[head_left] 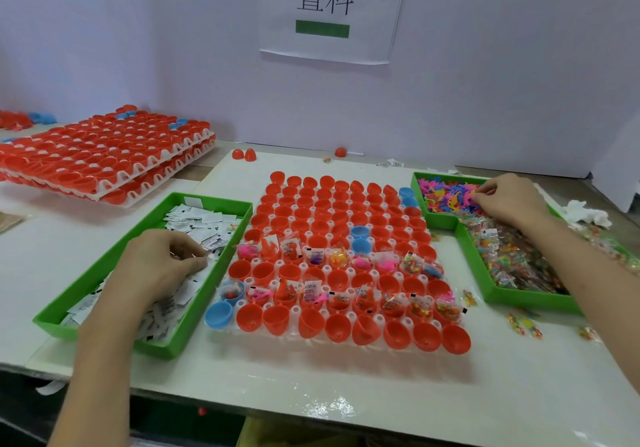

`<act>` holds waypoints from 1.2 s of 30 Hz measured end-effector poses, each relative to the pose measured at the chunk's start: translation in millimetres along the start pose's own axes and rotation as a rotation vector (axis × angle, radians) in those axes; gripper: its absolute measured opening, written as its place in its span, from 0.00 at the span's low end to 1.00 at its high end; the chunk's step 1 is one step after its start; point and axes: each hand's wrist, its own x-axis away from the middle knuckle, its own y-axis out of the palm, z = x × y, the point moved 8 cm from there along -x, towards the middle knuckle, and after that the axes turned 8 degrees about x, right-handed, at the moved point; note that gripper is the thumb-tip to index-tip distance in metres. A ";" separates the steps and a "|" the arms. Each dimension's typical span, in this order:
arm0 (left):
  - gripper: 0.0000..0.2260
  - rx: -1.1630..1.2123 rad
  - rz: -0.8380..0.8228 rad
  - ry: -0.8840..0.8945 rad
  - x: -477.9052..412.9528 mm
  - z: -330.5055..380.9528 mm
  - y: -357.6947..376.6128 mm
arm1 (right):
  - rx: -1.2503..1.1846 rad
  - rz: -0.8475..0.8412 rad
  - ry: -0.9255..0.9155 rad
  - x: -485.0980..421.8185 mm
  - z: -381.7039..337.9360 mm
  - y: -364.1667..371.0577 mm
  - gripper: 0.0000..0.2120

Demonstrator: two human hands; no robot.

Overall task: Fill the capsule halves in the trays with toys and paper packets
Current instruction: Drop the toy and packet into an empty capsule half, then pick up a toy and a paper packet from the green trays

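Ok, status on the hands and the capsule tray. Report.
Left hand pinching paper packets in left bin. Right hand pinching toys in right bin. Capsule tray: two rows mostly filled, rest empty. Nothing blocking.

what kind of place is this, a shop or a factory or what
Probably a hand-packing station in a toy factory: rows of open red capsule halves, some already filled, green bins of paper packets and small toys, and more loaded trays stacked at the left.

Red and blue capsule halves (341,225); green bins (180,339); white packets (197,219).
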 end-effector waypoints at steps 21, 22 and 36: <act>0.07 0.380 0.508 0.121 15.1 -2.2 -43.1 | -0.242 0.068 -0.016 10.9 4.0 -13.0 0.07; 0.07 0.385 0.507 0.132 16.1 -0.2 -43.3 | -0.262 0.089 -0.020 12.1 4.0 -14.7 0.08; 0.08 0.519 0.465 0.322 38.2 69.3 -25.7 | -0.393 0.147 0.072 12.5 8.7 -26.8 0.13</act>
